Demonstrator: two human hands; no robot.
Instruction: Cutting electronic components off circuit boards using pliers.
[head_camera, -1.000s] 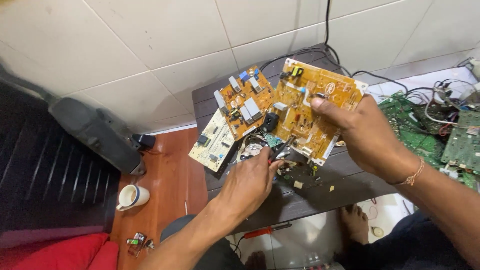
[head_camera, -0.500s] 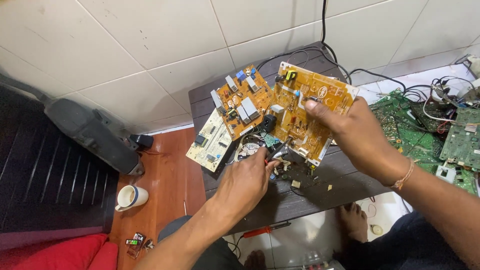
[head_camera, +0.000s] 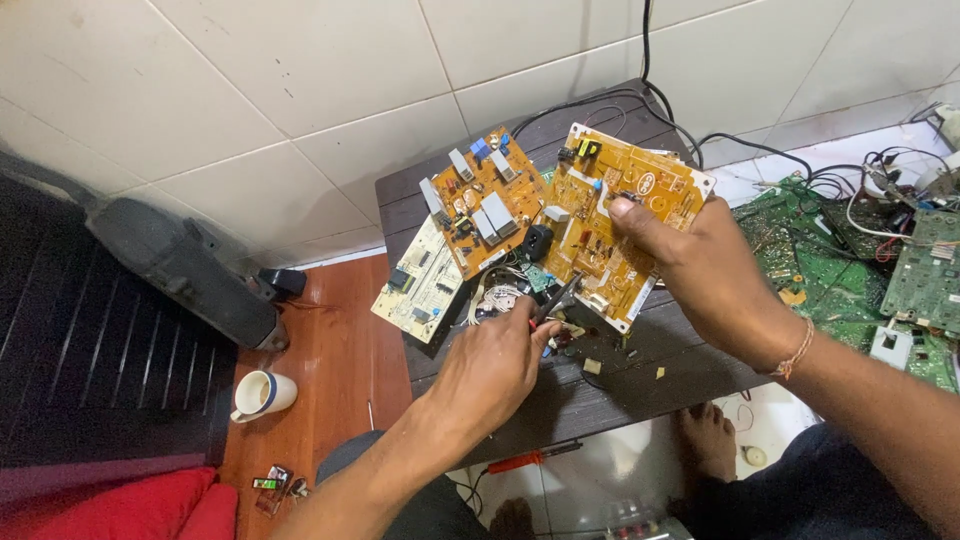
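Note:
My right hand (head_camera: 715, 275) grips a yellow-orange circuit board (head_camera: 600, 215), tilted up over a small dark table (head_camera: 640, 375). My left hand (head_camera: 490, 370) holds small pliers (head_camera: 553, 300), whose tip touches the board's lower edge. A second orange board (head_camera: 480, 195) with grey and blue parts lies just left of it, and a pale board (head_camera: 420, 285) hangs over the table's left edge. Small loose parts and bits lie on the table below the pliers.
Several green circuit boards (head_camera: 850, 270) and tangled wires lie on the floor at right. Black cables (head_camera: 650, 60) run up the tiled wall. A white mug (head_camera: 262, 393) stands on the wooden floor at left, beside a dark device (head_camera: 190, 270). A red-handled screwdriver (head_camera: 525, 458) lies below the table.
The view has shifted slightly. My right hand has tilted the yellow-orange board a little, and my left hand has brought the pliers up against its lower edge.

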